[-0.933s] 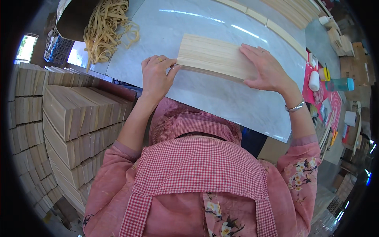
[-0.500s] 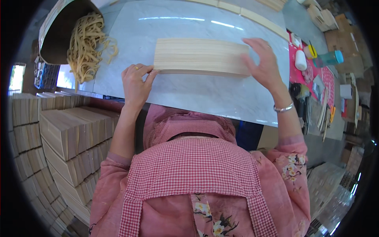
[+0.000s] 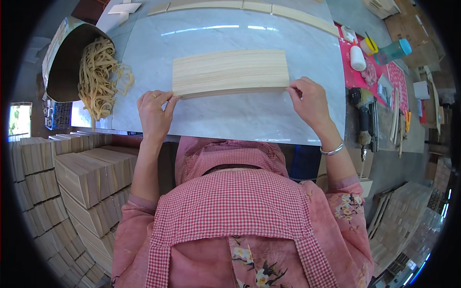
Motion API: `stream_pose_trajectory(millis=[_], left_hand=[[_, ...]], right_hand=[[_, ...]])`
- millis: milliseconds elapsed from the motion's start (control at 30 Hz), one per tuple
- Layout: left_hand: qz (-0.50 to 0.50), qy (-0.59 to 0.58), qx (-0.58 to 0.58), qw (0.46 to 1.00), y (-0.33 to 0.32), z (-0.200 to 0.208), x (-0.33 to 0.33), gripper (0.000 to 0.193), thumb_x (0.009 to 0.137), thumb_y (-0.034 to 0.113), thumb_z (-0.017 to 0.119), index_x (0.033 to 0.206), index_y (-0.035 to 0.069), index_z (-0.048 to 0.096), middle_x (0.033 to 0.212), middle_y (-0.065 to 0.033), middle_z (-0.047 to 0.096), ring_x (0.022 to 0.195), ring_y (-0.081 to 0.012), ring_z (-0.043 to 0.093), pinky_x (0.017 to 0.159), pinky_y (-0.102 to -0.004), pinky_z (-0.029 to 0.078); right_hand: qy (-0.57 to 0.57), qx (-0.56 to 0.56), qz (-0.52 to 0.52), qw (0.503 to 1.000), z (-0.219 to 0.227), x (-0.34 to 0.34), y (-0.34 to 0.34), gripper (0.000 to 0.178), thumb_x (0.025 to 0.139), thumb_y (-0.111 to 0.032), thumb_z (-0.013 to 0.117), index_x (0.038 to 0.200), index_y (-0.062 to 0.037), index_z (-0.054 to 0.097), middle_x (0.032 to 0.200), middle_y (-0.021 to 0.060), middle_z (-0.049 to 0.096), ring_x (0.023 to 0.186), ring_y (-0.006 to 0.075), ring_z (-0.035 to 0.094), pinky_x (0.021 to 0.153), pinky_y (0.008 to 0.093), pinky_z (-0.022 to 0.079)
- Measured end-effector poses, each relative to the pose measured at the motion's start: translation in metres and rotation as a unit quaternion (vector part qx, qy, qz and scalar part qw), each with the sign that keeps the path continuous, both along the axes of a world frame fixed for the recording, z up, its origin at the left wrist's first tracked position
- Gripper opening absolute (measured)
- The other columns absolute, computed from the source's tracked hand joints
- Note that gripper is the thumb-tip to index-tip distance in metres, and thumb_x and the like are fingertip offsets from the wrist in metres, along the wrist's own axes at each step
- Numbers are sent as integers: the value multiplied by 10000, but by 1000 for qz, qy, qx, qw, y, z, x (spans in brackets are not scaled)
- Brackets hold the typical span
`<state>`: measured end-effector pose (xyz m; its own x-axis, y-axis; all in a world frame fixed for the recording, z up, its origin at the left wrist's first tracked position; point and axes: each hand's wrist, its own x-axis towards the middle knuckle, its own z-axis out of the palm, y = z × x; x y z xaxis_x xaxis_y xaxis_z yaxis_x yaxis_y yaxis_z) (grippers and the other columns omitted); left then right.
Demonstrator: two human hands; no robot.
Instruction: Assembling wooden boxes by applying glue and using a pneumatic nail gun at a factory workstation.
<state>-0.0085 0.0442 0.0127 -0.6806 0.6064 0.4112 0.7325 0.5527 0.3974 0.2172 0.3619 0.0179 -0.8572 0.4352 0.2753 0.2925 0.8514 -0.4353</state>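
Observation:
A pale rectangular wooden board [image 3: 230, 71] with straight grain lies flat on the marbled table [image 3: 240, 117] in front of me. Its near edge shows thin layers, and I cannot tell whether it is one piece or several stacked. At the near left corner, my left hand [image 3: 154, 111] pinches the edge between thumb and fingers. My right hand [image 3: 309, 103] does the same at the near right corner, its fingers curled together. A ring is on the left hand and a silver bangle on the right wrist.
On the left, a tipped container [image 3: 65, 65] spills tan elastic bands [image 3: 98, 72]. Wooden pieces [image 3: 91, 177] are stacked below it. Thin wooden strips [image 3: 206, 6] line the table's far side. Rightward are a white squeeze bottle [image 3: 357, 58], a teal-lidded bottle [image 3: 391, 53] and a dark power tool [image 3: 363, 117].
My right hand has come down from above the board's far right side to its near right corner, and its spread fingers have closed there. The left hand stays at the left corner.

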Motion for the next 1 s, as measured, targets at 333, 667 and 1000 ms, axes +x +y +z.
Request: stream_pose_trajectory(millis=[333,667,1000], left_hand=[[-16,48,-29,998,2,5,0,128,808,124,799,886,25,774,810,-47,701,790,-221,599,905,-364,438],[-27,41,-87,995,3,16,-2,164,821,168,788,901,26,768,815,-49,711,802,-232,617,906,-376,443],[-116,124,-159,972,69,71,14,407,816,371,790,1089,97,663,1424,-79,586,1245,-311,557,1077,-472,387]], right_hand=[[47,34,41,998,-4,-2,2,30,816,25,697,821,3,677,733,60,617,589,196,518,578,322,428],[70,7,46,996,-7,2,4,41,812,30,706,819,11,669,749,63,620,603,203,529,583,324,438],[-37,148,-268,951,2,128,90,521,903,-236,722,1343,3,578,1190,230,605,1016,353,618,897,422,517]])
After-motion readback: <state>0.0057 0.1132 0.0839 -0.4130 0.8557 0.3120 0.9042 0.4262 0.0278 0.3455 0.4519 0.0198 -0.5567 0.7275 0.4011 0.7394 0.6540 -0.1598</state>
